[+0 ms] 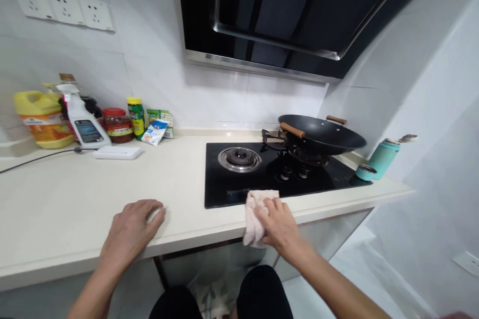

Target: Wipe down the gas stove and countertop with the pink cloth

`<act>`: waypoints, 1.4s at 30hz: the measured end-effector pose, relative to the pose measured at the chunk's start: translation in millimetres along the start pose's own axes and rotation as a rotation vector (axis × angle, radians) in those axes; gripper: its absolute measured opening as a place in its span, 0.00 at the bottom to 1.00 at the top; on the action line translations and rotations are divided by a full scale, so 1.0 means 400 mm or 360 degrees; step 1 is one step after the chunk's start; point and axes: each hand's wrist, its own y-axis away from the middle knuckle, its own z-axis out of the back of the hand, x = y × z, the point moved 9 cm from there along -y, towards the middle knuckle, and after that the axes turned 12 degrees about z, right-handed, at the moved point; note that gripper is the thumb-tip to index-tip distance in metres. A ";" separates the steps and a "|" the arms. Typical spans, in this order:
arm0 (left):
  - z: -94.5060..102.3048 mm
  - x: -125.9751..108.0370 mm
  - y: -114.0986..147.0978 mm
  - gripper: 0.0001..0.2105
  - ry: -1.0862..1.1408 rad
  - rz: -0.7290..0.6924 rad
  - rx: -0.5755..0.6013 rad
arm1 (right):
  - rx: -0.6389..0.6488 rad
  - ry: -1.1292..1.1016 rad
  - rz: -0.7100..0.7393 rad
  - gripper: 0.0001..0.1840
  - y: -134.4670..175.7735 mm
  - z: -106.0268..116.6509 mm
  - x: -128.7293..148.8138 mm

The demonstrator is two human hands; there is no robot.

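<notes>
My right hand (280, 227) grips a pale pink cloth (255, 227) at the front edge of the black gas stove (224, 194). Part of the cloth lies on the stove's rim, and the rest hangs over the counter's edge. My left hand (130, 227) rests on the cream countertop (179, 179), left of the stove. Nothing is in it; the thumb stands apart from the loosely bent fingers. The left burner (240, 158) is bare. On the right burner sits a black wok (325, 134) with wooden handles.
A teal container (384, 158) and a small teal cup (365, 173) stand right of the stove. Along the back left are a yellow jug (45, 124), a white spray bottle (88, 122), a red-lidded jar (118, 127) and a green bottle (136, 118). A range hood (262, 62) hangs above.
</notes>
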 end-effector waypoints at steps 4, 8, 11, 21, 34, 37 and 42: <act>0.001 0.011 -0.004 0.21 0.0167 -0.0007 -0.0003 | 0.0029 -0.0097 0.0109 0.43 -0.136 -0.013 0.178; 0.041 0.006 0.021 0.21 0.0550 -0.0042 -0.0203 | -0.0065 -0.0150 0.0414 0.33 -0.256 0.020 0.361; 0.079 -0.025 0.088 0.18 0.0780 -0.0185 -0.0358 | -0.0109 -0.0307 0.0585 0.38 -0.320 0.050 0.448; -0.044 -0.152 0.248 0.45 0.0201 -0.0686 -0.0207 | -0.0276 -0.1832 0.0550 0.19 -0.282 0.081 0.257; -0.058 -0.212 0.206 0.43 -0.0345 -0.0418 -0.0176 | -0.0462 -0.1912 -0.0197 0.21 -0.195 0.003 -0.043; -0.072 -0.198 0.220 0.39 -0.0398 -0.0435 -0.0245 | -0.0454 -0.1249 -0.0249 0.19 -0.101 -0.019 -0.146; -0.118 -0.222 0.221 0.42 -0.0466 -0.0497 -0.0126 | -0.0407 -0.0913 -0.0254 0.20 -0.021 -0.070 -0.171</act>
